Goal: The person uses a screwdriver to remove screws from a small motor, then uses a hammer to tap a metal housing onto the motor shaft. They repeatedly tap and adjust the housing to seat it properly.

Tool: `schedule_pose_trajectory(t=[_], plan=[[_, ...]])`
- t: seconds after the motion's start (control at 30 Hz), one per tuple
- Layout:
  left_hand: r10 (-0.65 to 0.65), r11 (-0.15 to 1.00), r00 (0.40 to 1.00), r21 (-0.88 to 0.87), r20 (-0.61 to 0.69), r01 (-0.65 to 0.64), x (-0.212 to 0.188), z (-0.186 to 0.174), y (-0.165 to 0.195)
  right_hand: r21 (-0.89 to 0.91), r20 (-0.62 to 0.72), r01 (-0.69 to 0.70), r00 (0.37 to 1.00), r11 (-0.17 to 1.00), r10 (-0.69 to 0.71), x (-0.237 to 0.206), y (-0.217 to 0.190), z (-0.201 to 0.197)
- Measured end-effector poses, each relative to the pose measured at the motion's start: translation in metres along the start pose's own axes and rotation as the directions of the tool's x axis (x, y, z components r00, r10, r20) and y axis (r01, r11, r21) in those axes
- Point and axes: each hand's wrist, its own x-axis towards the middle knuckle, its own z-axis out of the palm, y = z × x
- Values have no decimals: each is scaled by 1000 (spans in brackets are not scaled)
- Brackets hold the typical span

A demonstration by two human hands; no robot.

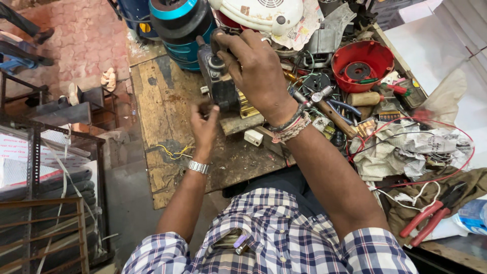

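Note:
My right hand (253, 68) grips the top of a dark motor-like part (219, 81) standing on the worn wooden workbench (162, 101). Brass-coloured metal shows at the part's lower right side. My left hand (204, 127), with a metal watch on the wrist, has its fingers pinched against the part's lower left side, on something small that I cannot make out. Threads and bands circle my right wrist.
A blue and black cylindrical appliance (180, 25) and a white fan housing (261, 14) stand behind. A red round casing (362, 63), a hammer (329, 109), crumpled cloth, red wire and red-handled pliers (431, 213) clutter the right. Yellow wire (175, 151) lies near the left. Metal racks stand left.

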Motion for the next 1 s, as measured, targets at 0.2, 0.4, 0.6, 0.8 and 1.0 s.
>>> schedule_pose_trajectory(t=[0.2, 0.4, 0.6, 0.8, 1.0], plan=[[-156, 985, 987, 72, -25, 157, 0, 2, -9, -17, 6, -1, 1000, 1000, 1, 0, 1, 1], [-269, 961, 961, -82, -65, 264, -3, 0, -18, -19, 7, -11, 1000, 1000, 11, -1, 1, 2], [-178, 981, 983, -89, -32, 175, 1, 2, -7, -19, 4, -3, 1000, 1000, 3, 0, 0, 1], [-339, 934, 936, 79, -98, 347, 3, 4, -5, -22, 2, -13, 1000, 1000, 13, -1, -1, 1], [-119, 989, 991, -94, -60, 113, 4, 5, -12, -17, 9, -17, 1000, 1000, 17, -1, -2, 1]])
